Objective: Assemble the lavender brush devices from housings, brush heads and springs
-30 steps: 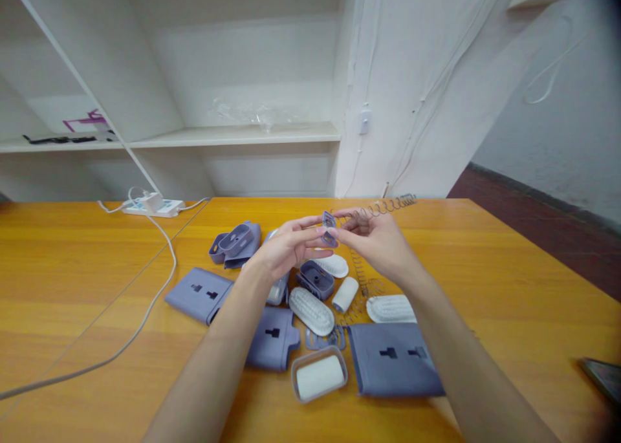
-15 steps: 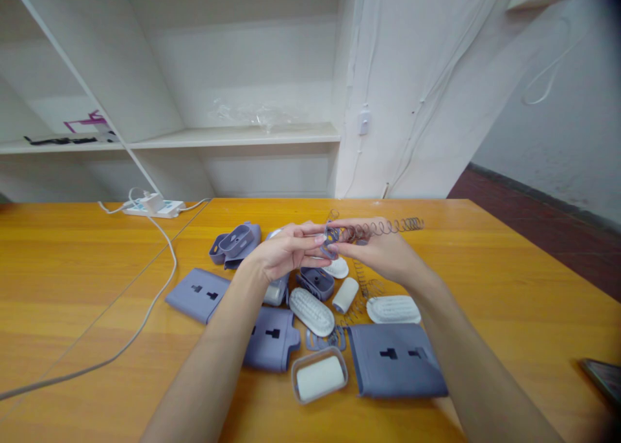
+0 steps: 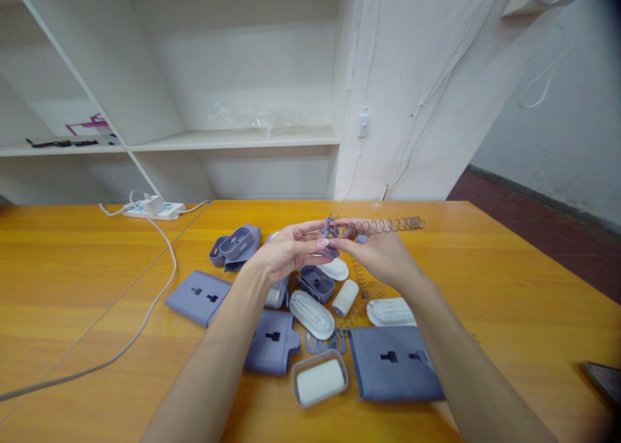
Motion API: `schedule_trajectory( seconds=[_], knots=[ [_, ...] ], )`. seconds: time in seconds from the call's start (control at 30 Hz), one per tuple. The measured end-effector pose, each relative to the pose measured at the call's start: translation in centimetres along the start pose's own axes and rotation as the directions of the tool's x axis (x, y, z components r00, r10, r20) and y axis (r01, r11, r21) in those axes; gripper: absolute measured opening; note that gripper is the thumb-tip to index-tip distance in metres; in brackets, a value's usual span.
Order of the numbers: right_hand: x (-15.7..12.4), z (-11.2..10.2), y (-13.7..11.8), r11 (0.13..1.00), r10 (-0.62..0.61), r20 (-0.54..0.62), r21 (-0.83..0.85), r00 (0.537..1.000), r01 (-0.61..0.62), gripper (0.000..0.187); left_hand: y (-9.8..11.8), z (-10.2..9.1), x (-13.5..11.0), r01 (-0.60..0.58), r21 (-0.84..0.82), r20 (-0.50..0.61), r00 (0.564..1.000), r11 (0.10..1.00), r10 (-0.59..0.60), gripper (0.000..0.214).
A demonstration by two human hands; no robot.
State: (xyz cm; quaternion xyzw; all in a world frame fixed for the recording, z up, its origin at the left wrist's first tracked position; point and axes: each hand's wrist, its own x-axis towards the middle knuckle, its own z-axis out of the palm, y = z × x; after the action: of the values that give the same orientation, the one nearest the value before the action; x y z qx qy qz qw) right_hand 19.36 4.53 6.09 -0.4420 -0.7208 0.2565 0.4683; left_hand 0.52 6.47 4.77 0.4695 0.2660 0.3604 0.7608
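Above the middle of the wooden table [image 3: 72, 281], both my hands pinch a small purple plastic frame [image 3: 330, 235]. My left hand [image 3: 286, 252] holds its left side with closed fingers. My right hand [image 3: 376, 252] grips the right side together with a long metal coil spring [image 3: 388, 225], which sticks out to the right. Beneath the hands lie purple covers with slots [image 3: 392, 362], white oval brush heads [image 3: 311, 313], a small purple tray [image 3: 316, 281] and a clear case with a white block [image 3: 319, 378].
A white power strip [image 3: 154, 207] with a cable [image 3: 145, 313] lies at the back left. More springs [image 3: 361, 281] rest on the table beside the parts. A dark flat object [image 3: 604, 378] sits at the right edge. White shelves [image 3: 233, 136] stand behind.
The spring has come up into my right hand and now lies level, sticking out to the right of the purple frame. Both hands stay close together over the parts.
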Motion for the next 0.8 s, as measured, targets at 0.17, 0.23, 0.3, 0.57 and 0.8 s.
schedule_trajectory(
  seconds=[0.17,0.23,0.3,0.57,0.8],
  knots=[
    [0.2,0.2,0.2,0.997,0.050,-0.023,0.063,0.998,-0.048,0.023,0.0,0.1,0.1,-0.006,-0.040,-0.028,1.000,0.999,0.005,0.041],
    [0.2,0.2,0.4,0.991,0.095,0.015,0.098,0.995,-0.096,0.032,0.1,0.1,0.1,0.019,-0.057,-0.040,0.999,0.998,-0.022,0.037],
    [0.3,0.0,0.4,0.983,0.133,0.042,0.124,0.990,-0.138,0.038,0.3,0.1,0.0,0.045,-0.065,-0.059,0.997,0.997,-0.049,0.033],
    [0.4,-2.1,0.3,0.909,0.225,-0.084,0.378,0.971,-0.178,0.031,1.1,0.2,-0.5,0.054,-0.053,-0.145,0.988,0.997,-0.061,0.036],
    [0.4,-2.6,-0.2,0.899,0.233,-0.120,0.406,0.965,-0.167,0.028,1.2,0.6,-0.6,0.055,-0.039,-0.131,0.990,0.998,-0.060,0.046]
  ],
)
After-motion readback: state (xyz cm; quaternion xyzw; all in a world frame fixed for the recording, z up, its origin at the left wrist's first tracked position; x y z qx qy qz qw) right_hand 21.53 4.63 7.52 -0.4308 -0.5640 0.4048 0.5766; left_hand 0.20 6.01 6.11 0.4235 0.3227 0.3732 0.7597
